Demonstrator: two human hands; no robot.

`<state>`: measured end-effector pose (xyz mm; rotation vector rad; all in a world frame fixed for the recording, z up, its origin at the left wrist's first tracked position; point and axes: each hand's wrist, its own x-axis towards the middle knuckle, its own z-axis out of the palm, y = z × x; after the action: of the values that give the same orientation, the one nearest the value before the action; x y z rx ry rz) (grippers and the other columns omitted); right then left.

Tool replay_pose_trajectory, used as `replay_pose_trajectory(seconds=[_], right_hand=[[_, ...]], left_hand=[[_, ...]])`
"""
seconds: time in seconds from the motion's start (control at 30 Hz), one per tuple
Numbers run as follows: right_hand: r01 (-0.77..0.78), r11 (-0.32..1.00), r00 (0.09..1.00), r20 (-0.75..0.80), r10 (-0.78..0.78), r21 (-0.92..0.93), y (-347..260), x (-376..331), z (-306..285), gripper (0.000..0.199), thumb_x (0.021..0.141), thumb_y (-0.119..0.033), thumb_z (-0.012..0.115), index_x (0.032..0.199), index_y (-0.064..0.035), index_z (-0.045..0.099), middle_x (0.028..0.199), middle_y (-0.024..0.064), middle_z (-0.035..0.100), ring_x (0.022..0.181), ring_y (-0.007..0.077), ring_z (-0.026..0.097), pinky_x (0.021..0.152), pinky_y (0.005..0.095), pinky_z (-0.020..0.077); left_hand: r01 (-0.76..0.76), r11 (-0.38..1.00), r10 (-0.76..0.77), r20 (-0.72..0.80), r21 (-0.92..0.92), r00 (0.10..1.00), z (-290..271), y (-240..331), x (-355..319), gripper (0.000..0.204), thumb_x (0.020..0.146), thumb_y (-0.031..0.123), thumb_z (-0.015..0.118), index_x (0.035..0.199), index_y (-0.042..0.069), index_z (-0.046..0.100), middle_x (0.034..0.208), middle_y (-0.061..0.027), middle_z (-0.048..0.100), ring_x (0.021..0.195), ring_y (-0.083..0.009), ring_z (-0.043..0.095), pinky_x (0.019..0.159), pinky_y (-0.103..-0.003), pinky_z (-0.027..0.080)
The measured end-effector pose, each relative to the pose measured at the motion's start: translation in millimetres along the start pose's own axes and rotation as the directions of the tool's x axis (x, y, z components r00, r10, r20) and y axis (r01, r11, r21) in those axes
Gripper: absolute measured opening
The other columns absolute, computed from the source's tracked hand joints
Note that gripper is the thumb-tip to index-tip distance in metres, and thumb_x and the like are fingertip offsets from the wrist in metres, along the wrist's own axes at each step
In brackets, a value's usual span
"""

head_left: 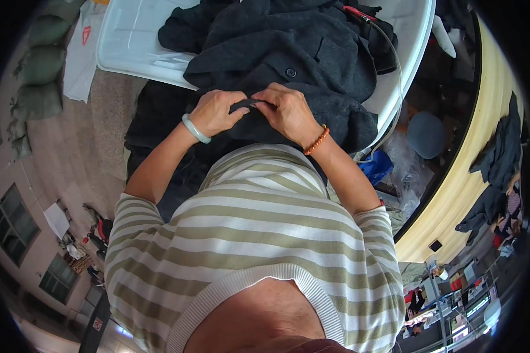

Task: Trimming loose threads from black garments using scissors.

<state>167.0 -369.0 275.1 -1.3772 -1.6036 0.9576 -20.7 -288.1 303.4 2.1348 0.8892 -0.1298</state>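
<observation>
A dark jacket (282,53) with a round button (290,73) is heaped over the near edge of a white tub and hangs toward my lap. My left hand (219,110) pinches a folded edge of this dark cloth between thumb and fingers. Close beside it, my right hand (287,112) pinches the same edge, the fingertips of both hands almost meeting. The small piece of fabric between them is partly covered by my fingers. A pale bangle (195,129) circles my left wrist, and an orange bead bracelet (317,140) my right.
The white tub (141,41) stands ahead of me. A red-handled tool (359,13) with a thin hose (396,65) lies over its right side. At right are a wooden table (459,194) with dark garments, a blue-grey round seat (426,135) and clear plastic (407,170). Stuffed sacks (41,70) line the left.
</observation>
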Motion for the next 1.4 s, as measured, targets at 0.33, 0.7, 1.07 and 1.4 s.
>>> replay_pose_trajectory(seconds=[0.33, 0.7, 1.07, 1.4], right_hand=[[-0.018, 0.993, 0.990, -0.141, 0.001, -0.119, 0.8, -9.9, -12.3, 0.015, 0.074, -0.004, 0.066, 0.088, -0.0045, 0.067, 0.082, 0.0134, 0.064, 0.074, 0.0323, 0.063, 0.064, 0.0380, 0.0525], [-0.002, 0.974, 0.999, -0.049, -0.010, -0.226, 10.0, -16.6, 5.5, 0.012, 0.074, -0.013, 0.060, 0.078, -0.0017, 0.060, 0.077, 0.0171, 0.064, 0.073, 0.0358, 0.064, 0.067, 0.0443, 0.0520], [0.040, 0.973, 0.996, -0.063, -0.055, -0.228, 7.2, -18.7, 13.0, 0.014, 0.074, -0.009, 0.058, 0.080, 0.0019, 0.064, 0.085, 0.0205, 0.064, 0.081, 0.0370, 0.064, 0.073, 0.0438, 0.0525], [-0.011, 0.949, 0.990, -0.135, -0.033, -0.316, -35.3, -30.6, -15.5, 0.013, 0.076, -0.009, 0.058, 0.077, 0.0033, 0.060, 0.082, 0.0181, 0.064, 0.074, 0.0346, 0.065, 0.063, 0.0403, 0.0528]], left_hand=[[0.223, 0.580, 0.096, 0.337, -0.784, 0.936, -36.0, -43.5, 62.3, 0.031, 0.092, 0.012, 0.058, 0.119, -0.002, 0.057, 0.108, -0.0068, 0.064, 0.096, -0.0120, 0.059, 0.080, -0.025, 0.047], [-0.281, 0.954, 0.295, -0.163, 0.102, 0.941, 70.7, -143.5, 147.1, 0.039, 0.066, -0.010, 0.062, 0.102, 0.004, 0.064, 0.082, -0.0086, 0.054, 0.070, -0.0213, 0.054, 0.061, -0.030, 0.045], [-0.100, 0.990, 0.112, 0.130, -0.096, 0.985, 29.8, -193.5, 186.1, 0.019, 0.072, -0.002, 0.070, 0.089, 0.002, 0.062, 0.071, -0.0013, 0.061, 0.060, -0.0087, 0.054, 0.056, -0.023, 0.045], [0.113, 0.697, 0.029, 0.186, -0.708, 0.982, -11.1, -2.6, 75.0, 0.013, 0.088, 0.010, 0.067, 0.089, -0.002, 0.061, 0.080, -0.0035, 0.062, 0.069, -0.0088, 0.057, 0.064, -0.021, 0.046]])
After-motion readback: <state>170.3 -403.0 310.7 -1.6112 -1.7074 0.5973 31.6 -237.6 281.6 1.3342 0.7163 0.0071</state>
